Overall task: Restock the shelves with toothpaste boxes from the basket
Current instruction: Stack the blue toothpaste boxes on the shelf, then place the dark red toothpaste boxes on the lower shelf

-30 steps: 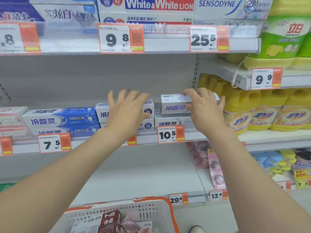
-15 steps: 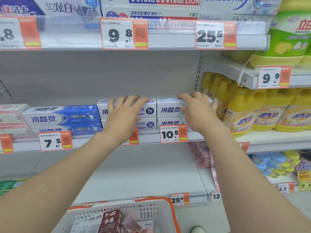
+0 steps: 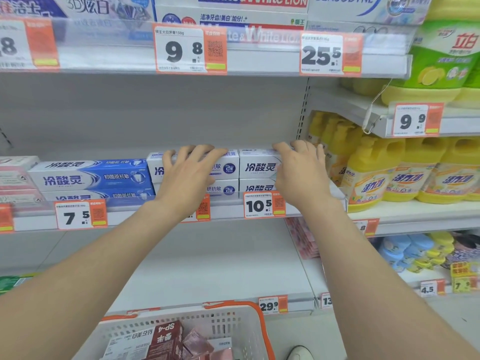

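Note:
Two stacks of white toothpaste boxes stand side by side on the middle shelf above the 10.5 price tag. My left hand lies with spread fingers over the front and top of the left stack's upper box. My right hand rests on the right end of the right stack's upper box, fingers stretched over its top. The white basket with an orange rim sits below, at the bottom of the view. It holds a dark red box and several other packs.
Blue toothpaste boxes are stacked to the left of the white ones. Yellow detergent bottles stand close to the right. The upper shelf overhangs with price tags. The lower shelf board shows bare metal.
My right hand has set the white box it carried down on the right stack, level with the left stack's top box. My left hand has stayed on the left stack.

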`<state>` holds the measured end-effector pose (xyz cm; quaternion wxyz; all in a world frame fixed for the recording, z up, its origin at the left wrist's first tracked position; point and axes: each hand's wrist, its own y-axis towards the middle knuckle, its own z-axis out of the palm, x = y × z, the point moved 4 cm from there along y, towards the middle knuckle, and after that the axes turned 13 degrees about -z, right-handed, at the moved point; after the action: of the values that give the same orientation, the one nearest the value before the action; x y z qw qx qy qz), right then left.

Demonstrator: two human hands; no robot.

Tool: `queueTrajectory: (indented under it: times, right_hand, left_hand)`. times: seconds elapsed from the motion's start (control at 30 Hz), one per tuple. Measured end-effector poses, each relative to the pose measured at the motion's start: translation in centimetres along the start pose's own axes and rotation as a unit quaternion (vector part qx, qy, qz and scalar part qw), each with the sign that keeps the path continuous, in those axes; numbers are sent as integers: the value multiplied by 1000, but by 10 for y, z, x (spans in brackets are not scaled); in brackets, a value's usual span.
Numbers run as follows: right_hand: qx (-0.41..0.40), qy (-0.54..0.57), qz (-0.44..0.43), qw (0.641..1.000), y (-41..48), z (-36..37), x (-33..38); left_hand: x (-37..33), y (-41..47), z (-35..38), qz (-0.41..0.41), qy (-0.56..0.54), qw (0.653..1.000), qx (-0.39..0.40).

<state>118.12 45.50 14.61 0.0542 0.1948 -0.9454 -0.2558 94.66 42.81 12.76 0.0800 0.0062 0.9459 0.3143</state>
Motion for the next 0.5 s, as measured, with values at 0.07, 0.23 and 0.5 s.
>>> queueTrajectory:
  times: [0.07,0.23,0.5]
  right_hand:
    - [-37,14,-6,999,-2,-7,6]
    - [-74,63,-62,993,-11,-27,45]
    - [402,176,-221,871,-107,12,137]
  left_hand:
    - [0,0,1,0,-4,1000,5]
    - [-8,-13,-20,24,-65,997,-34]
    - [24,-154,-20,-6,-159,968,193]
